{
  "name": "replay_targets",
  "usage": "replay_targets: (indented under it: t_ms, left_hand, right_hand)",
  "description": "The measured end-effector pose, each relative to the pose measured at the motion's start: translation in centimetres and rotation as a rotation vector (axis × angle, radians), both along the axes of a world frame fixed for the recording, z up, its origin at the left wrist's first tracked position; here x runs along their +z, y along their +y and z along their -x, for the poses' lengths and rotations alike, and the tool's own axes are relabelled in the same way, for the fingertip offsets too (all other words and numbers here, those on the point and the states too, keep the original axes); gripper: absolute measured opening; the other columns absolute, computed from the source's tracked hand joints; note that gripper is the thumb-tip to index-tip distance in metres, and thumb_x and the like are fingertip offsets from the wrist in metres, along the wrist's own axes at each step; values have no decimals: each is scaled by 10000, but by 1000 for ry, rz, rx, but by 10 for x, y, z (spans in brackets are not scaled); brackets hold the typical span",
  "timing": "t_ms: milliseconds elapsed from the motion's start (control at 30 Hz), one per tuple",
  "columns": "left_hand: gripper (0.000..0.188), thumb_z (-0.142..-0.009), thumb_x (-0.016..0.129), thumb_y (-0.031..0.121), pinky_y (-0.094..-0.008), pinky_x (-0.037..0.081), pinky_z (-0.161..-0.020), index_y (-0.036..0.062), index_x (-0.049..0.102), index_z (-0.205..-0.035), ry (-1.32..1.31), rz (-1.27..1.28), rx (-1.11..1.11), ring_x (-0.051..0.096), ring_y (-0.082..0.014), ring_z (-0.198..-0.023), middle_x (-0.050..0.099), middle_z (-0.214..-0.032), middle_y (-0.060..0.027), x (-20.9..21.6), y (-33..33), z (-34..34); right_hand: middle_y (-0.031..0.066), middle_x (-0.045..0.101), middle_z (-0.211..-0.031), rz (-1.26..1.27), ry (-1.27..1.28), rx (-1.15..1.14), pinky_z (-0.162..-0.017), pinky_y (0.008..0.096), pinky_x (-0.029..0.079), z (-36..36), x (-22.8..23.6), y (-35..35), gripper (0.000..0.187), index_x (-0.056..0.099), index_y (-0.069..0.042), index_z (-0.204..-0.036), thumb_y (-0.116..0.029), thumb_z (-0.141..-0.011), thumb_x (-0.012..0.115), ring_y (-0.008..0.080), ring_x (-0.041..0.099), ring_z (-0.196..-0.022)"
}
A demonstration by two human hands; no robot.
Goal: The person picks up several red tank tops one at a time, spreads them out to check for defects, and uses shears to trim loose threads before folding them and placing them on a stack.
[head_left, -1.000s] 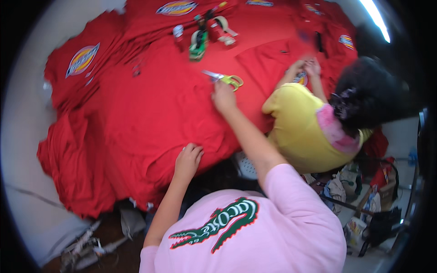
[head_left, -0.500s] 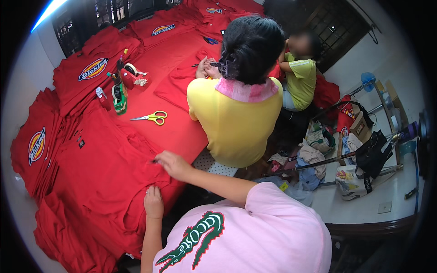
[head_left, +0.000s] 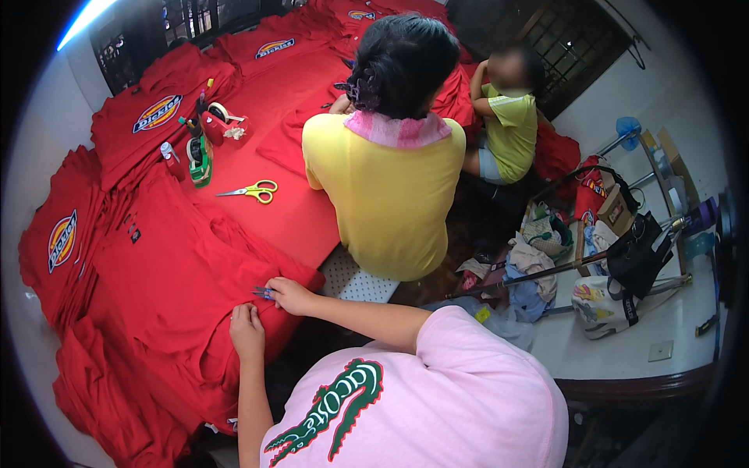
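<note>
A red shirt [head_left: 168, 269] lies spread on top of other red garments at the near left of the table. My left hand [head_left: 247, 334] is closed, pinching cloth at the shirt's near right edge. Just above and to the right, my right hand [head_left: 292, 297] is closed round small thread snips [head_left: 263, 292] with a blue handle. Their blades point left over the cloth, close to my left fingertips. Whether the blades touch a thread is too small to tell.
Yellow-handled scissors [head_left: 251, 192] lie on the red table cover [head_left: 292, 226], near a green tape dispenser [head_left: 200, 162] and a red one [head_left: 226, 125]. A co-worker in a yellow shirt [head_left: 382, 195] sits beside the table; another person [head_left: 511, 129] sits beyond. Bags [head_left: 601, 306] crowd the right.
Both my hands have shifted slightly left, the left one also upward, and come closer together. The snips show more clearly now. The near co-worker has leaned, covering their hands more.
</note>
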State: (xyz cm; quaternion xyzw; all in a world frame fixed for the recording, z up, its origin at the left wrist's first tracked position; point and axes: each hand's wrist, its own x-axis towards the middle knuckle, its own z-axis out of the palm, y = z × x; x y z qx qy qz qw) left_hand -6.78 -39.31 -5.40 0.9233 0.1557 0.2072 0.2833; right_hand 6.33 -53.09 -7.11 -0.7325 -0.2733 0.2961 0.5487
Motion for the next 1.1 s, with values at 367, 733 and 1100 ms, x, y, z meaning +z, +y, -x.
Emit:
replay_targets:
  t_ms: [367,733,1100]
  left_hand:
    - [103,-963,676,107,-478,515,-778,10,653,-990,15,96,-8,648,-393,-913,647,-988,-163,3,-1,5]
    - [108,-945,674,81,-485,531,-785,22,668,-1036,28,-38,-54,655,-410,-920,658,-1007,-167,1,1,3]
    - [83,-941,700,56,-401,520,-751,-19,664,-946,-26,229,30,654,-317,-824,654,-902,-152,4,3,1]
  right_hand:
    - [93,645,-826,-121,-101,10,-728,355,530,22,45,-12,126,611,-13,-1111,-46,-1040,512,195,644,-739]
    - [216,607,-1064,15,-313,46,-938,490,485,23,5,-17,149,603,-4,-1112,-44,-984,538,419,611,-1080]
    - [127,633,-997,45,123,22,-737,363,540,9,10,-16,123,649,3,-1084,-58,-997,587,228,668,-780]
